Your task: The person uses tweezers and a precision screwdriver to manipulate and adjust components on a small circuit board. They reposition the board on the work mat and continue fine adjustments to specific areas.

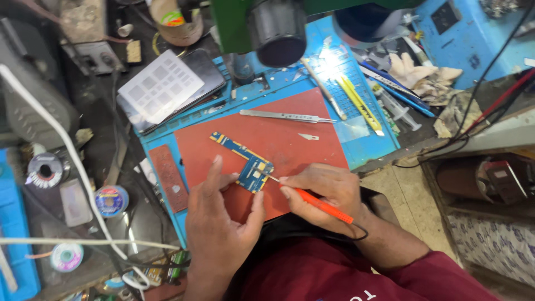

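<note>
A blue circuit board (249,164) with gold pads lies on a red mat (278,139). My left hand (220,223) steadies it, fingertip and thumb touching the board's near edges. My right hand (326,192) grips an orange soldering iron (320,205) like a pen. Its thin tip (273,179) touches the board's right edge. A black cord runs from the iron's back end over my wrist.
Metal tweezers (287,116) and a small blade (308,136) lie on the red mat. A blue work mat (356,150) holds yellow cutters (359,103) and pens. A microscope head (277,28) hangs above. A phone with a stencil (161,86), solder spools (110,200) and cables sit left.
</note>
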### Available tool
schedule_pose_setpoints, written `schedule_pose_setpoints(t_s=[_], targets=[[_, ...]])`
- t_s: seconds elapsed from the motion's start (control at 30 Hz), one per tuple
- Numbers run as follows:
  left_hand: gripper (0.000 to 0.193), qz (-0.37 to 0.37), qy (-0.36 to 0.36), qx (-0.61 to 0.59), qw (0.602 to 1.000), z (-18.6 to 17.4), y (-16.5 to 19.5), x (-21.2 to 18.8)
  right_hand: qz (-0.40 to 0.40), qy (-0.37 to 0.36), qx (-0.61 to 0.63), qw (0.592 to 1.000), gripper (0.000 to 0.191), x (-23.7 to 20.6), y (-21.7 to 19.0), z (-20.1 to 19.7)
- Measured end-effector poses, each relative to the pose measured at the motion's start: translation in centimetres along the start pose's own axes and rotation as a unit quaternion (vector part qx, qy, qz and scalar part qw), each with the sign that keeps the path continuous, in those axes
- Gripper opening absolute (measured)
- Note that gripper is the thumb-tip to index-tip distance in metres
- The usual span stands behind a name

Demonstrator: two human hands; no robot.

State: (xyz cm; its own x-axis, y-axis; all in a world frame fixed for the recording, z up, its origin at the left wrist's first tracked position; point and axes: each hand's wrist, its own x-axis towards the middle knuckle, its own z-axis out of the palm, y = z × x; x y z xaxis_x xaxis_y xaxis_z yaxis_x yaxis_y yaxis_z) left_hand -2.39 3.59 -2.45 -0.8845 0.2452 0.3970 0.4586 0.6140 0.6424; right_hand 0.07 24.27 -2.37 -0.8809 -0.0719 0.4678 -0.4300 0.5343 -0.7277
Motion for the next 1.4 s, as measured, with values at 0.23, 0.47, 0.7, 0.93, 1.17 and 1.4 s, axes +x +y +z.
schedule_pose_setpoints(t_s=[0.23, 0.47, 0.7, 0.93, 1.17, 1.4], targets=[[0.089, -0.004, 0.003, -0.02, 1.0, -1.7, -1.1, -1.0, 0.074, 0.005, -0.001, 0.997, 0.014, -0.3, -1.5, 1.6], [0.09, 0.01, 0.002, -0.026, 1.0, -2.4, -1.7, -1.4, 0.06, -0.006, -0.002, 0.998, 0.015, -0.5, -2.0, 2.3], [0.091, 0.012, 0.0, -0.027, 1.0, -2.3, -1.9, -1.4, 0.065, -0.01, -0.031, 0.997, 0.016, -0.6, -2.0, 2.4], [0.091, 0.006, -0.004, -0.029, 1.0, -2.2, -2.0, -1.5, 0.089, 0.005, 0.001, 0.996, 0.016, -0.6, -2.0, 2.5], [0.09, 0.009, -0.002, -0.026, 1.0, -2.2, -1.9, -1.4, 0.096, 0.012, 0.006, 0.995, 0.017, -0.6, -1.9, 2.4], [0.09, 0.009, -0.006, -0.025, 1.0, -2.2, -1.8, -1.4, 0.078, 0.007, 0.001, 0.997, 0.017, -0.5, -2.0, 2.4]])
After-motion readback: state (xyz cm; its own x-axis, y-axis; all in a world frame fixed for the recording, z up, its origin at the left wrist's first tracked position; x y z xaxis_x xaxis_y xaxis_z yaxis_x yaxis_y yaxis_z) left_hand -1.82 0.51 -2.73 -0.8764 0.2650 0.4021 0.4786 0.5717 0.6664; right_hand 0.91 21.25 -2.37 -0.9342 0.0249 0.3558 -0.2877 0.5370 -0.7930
